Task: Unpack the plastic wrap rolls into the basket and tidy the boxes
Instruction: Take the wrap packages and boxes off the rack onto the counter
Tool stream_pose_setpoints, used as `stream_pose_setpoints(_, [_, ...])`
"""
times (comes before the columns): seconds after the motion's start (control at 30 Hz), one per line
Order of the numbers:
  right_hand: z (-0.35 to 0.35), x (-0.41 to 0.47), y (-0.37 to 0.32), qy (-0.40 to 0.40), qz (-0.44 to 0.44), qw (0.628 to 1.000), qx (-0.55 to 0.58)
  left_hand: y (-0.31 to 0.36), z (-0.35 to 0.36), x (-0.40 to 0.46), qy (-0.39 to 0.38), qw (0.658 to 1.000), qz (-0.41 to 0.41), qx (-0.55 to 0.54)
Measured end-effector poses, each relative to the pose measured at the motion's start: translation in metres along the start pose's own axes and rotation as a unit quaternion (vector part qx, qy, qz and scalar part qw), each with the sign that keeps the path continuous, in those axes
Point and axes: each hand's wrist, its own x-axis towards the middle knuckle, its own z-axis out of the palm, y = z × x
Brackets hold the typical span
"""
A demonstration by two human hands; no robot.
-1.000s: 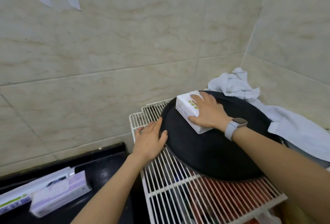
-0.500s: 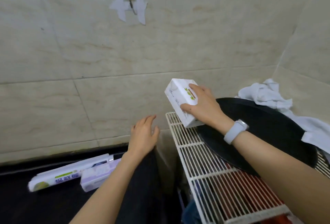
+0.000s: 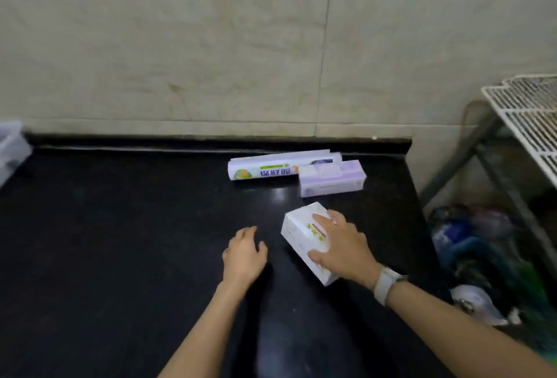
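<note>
My right hand (image 3: 343, 249) grips a white box (image 3: 298, 231) with green print, holding it low over the black countertop (image 3: 120, 242). To its left my left hand (image 3: 244, 252) hovers with fingers apart and nothing in it. Farther back, near the wall, lies a long white plastic wrap package (image 3: 271, 168) with green and blue lettering. A pale purple box (image 3: 331, 181) rests against its right end.
A white wire rack (image 3: 530, 115) stands at the right beyond the counter's end, with bags and clutter (image 3: 482, 257) on the floor beneath. A clear plastic container (image 3: 10, 148) sits at the counter's far left. Tiled wall runs behind.
My right hand lifted the white box off the black pan on the rack and carried it left down to the countertop. My left hand left the rack and moved over the counter.
</note>
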Motion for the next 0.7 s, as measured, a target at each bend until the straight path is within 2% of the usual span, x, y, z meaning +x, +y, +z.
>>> stream_pose_setpoints(0.07, [0.028, 0.005, -0.011, -0.006, -0.038, 0.997, -0.06, -0.029, 0.002, 0.003, -0.031, 0.999, -0.023, 0.025])
stream_pose_setpoints(0.2, [0.052, 0.034, -0.041, 0.046, -0.103, 0.987, -0.117, -0.064, 0.007, 0.017, -0.085, 0.991, -0.034, 0.095])
stream_pose_setpoints(0.33, [0.065, 0.066, -0.065, 0.045, -0.091, 0.987, -0.124, -0.079, 0.016, 0.026, -0.107, 0.982, -0.026, 0.154])
stream_pose_setpoints(0.47, [0.068, 0.075, -0.068, 0.044, -0.108, 0.987, -0.108, -0.082, 0.018, 0.025, -0.084, 0.983, -0.018, 0.164])
stream_pose_setpoints(0.57, [0.051, 0.076, -0.054, 0.023, -0.126, 0.992, -0.017, -0.078, 0.006, 0.032, -0.056, 0.988, -0.026, 0.139])
stream_pose_setpoints(0.63, [0.031, 0.081, -0.039, 0.041, -0.124, 0.991, 0.015, -0.07, -0.006, 0.042, 0.009, 0.995, -0.047, 0.092])
stream_pose_setpoints(0.7, [0.009, 0.094, -0.02, 0.075, -0.106, 0.991, -0.023, -0.057, -0.02, 0.059, 0.083, 0.994, -0.052, 0.053])
